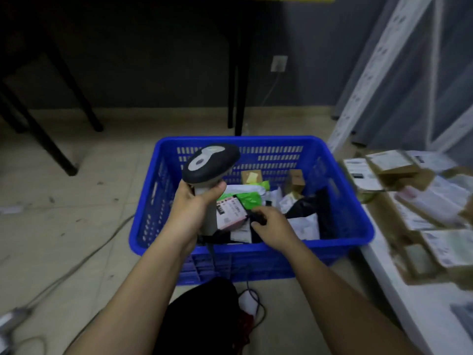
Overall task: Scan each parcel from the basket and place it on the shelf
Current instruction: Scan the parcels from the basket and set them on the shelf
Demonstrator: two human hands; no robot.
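Parcels: a mixed heap remains in the blue basket (332,242) — pink-labelled packet (230,213), green bags, black and white mailers, small cartons at the back. Many boxed parcels already lie on the white shelf (399,285) to your right, so judged roughly midway.

Your left hand (194,203) grips the barcode scanner (211,162) by its handle, fingers wrapped. Your right hand (271,226) reaches into the heap, fingers curled on a black item; whether gripped or only touched, cannot tell.

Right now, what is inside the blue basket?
The blue basket holds a heap of parcels: a pink-labelled parcel, green bags, small brown boxes and black bags. Whatever lies beneath that heap is covered.
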